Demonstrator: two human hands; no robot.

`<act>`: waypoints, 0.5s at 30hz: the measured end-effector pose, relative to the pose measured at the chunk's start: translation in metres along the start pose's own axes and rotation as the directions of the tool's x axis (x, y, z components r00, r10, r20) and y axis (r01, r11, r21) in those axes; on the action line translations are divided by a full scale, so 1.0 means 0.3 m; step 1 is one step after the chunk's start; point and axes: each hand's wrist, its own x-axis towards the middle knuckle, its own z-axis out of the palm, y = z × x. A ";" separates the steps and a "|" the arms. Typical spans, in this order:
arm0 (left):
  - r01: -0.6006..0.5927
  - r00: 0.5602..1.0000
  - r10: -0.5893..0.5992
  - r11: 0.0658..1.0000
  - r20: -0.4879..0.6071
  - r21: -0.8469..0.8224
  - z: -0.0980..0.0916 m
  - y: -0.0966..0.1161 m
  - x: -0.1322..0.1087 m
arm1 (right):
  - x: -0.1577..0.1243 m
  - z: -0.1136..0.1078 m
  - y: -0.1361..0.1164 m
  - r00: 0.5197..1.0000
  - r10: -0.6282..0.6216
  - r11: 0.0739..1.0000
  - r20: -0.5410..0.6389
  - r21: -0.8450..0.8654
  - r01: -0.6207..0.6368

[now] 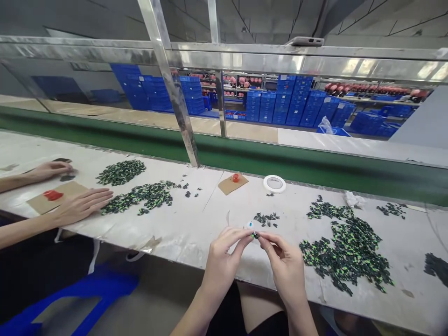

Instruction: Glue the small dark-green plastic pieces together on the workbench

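Observation:
My left hand (pixel 224 254) and my right hand (pixel 285 259) meet over the table's front edge. Fingertips of both pinch a small black-and-green piece (pixel 255 235), mostly covered by the fingers; its exact kind cannot be made out. Just beyond the fingertips is a small white item with a blue tip (pixel 250 225). A little pile of dark pieces (pixel 266 219) lies behind my hands. To the right of my right hand spreads a large heap of black-and-green pieces (pixel 350 247).
A red cap-like cup (pixel 235 178) rests on brown cardboard (pixel 231 185), beside a roll of white tape (pixel 274 184). At left, a co-worker's hands (pixel 82 205) lie near other heaps (pixel 121 172). A metal post (pixel 178 102) rises at the green belt (pixel 238 151).

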 end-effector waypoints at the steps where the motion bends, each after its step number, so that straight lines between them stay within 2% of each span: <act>1: -0.009 1.000 0.009 1.000 0.007 0.001 0.000 -0.001 0.000 | 0.003 -0.001 0.002 1.000 0.009 1.000 0.015 0.001 -0.009; 6: 0.020 0.999 -0.019 1.000 0.049 -0.006 -0.005 0.002 -0.003 | 0.010 0.000 0.012 0.998 0.029 0.999 0.063 0.021 -0.031; 12: 0.169 0.985 -0.167 0.985 0.043 -0.044 0.009 -0.012 -0.005 | -0.001 0.007 0.037 0.991 -0.126 0.992 0.049 -0.012 0.127; 15: 0.204 0.979 -0.203 0.977 0.021 -0.067 0.021 -0.022 -0.008 | -0.003 0.000 0.044 0.991 -0.122 0.992 0.046 -0.026 0.123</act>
